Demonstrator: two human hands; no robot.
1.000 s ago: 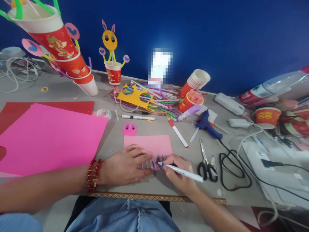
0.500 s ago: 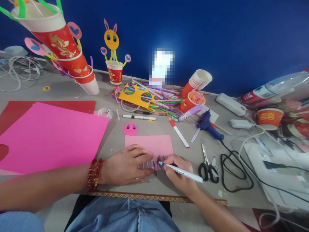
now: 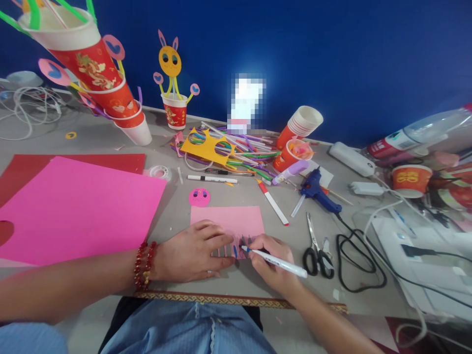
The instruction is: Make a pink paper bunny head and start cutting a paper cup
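My left hand (image 3: 199, 251) lies flat with its fingers stretched over a light pink sheet of paper (image 3: 225, 215), pressing it to the table. The sheet's near half has cut-out gaps and a drawn shape with blue marks. In my right hand (image 3: 275, 263) is a white marker (image 3: 283, 264), its blue tip touching the pink paper just beside my left fingertips. A small pink paper face (image 3: 199, 196) with drawn eyes lies just beyond the sheet. Black-handled scissors (image 3: 317, 255) rest to the right of my right hand.
A large bright pink sheet (image 3: 84, 211) covers the left. Behind stand a cup stack (image 3: 99, 69) and a cup figure (image 3: 174, 110). Straws and pipe cleaners (image 3: 254, 147) lie under a yellow cut-out (image 3: 206, 147). A blue glue gun (image 3: 319, 191) with its cord is at right.
The back end of the marker has shifted slightly left in my right hand. My left hand and the pink sheet stay in place.
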